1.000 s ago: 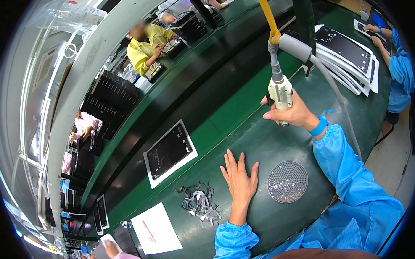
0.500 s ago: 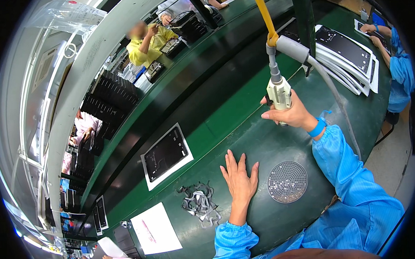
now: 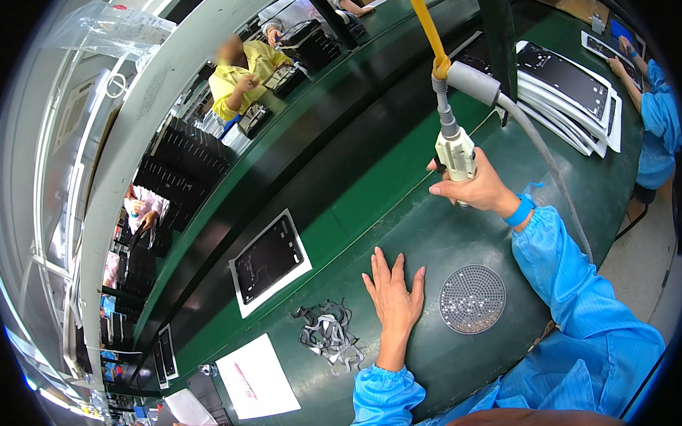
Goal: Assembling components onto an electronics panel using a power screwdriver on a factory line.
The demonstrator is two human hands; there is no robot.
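Observation:
My right hand [image 3: 481, 184] is wrapped round the pale grip of a hanging electric screwdriver [image 3: 455, 153], held above the green table. Its upper end joins a yellow strap [image 3: 424, 21] and a grey cable [image 3: 543, 140]. My left hand [image 3: 395, 297] lies flat on the tabletop with its fingers spread, holding nothing. Between my two arms sits a round screw plate [image 3: 472, 298] full of small holes, many with shiny screws in them. Left of my left hand is a tangled heap of black and grey straps [image 3: 328, 335].
A black panel on a white tray [image 3: 269, 262] lies on the green conveyor belt. White paper with a pink pen [image 3: 256, 377] lies at the front left. Stacked black panels in white trays [image 3: 570, 92] stand at the right, near a co-worker in blue [image 3: 653, 119]. A dark post [image 3: 496, 42] rises there.
The black panel on its white tray has shifted slightly left along the belt. The screwdriver in my right hand has moved a little left. My left hand stays put.

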